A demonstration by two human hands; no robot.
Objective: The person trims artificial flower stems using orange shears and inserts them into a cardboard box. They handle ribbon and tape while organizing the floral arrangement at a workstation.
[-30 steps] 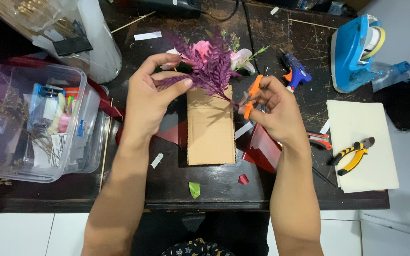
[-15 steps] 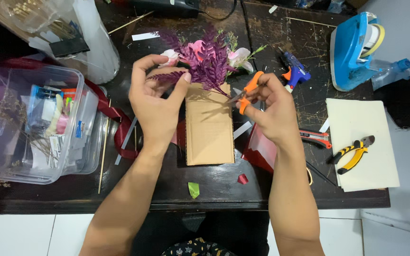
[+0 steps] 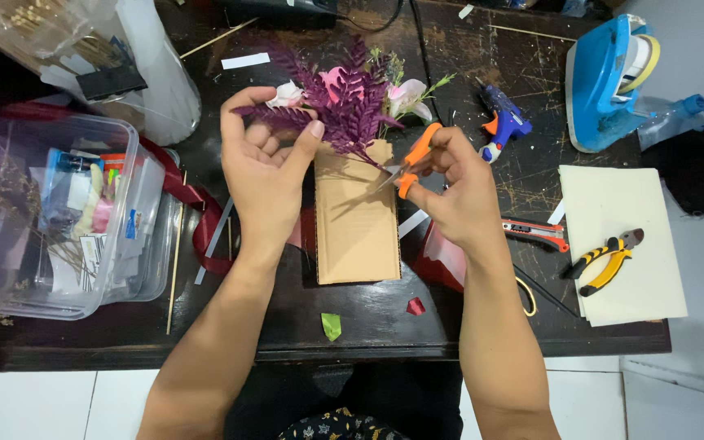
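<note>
The left hand [image 3: 266,167] pinched a purple artificial fern sprig [image 3: 344,106] above the brown cardboard rectangle [image 3: 356,216] on the dark worktop [image 3: 450,318]. The right hand [image 3: 454,191] gripped orange-handled scissors [image 3: 409,159], blades slightly parted near the stem. Trimming appeared unfinished; the bouquet remained unfixed.

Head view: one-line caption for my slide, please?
Left hand pinches a purple fern sprig over a cardboard piece while right hand holds orange-handled scissors beside it.

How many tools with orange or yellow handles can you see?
3. Orange scissors in the right hand; an orange box cutter right of that hand; yellow pliers on the cream sheet. More may hide in the plastic box.
</note>
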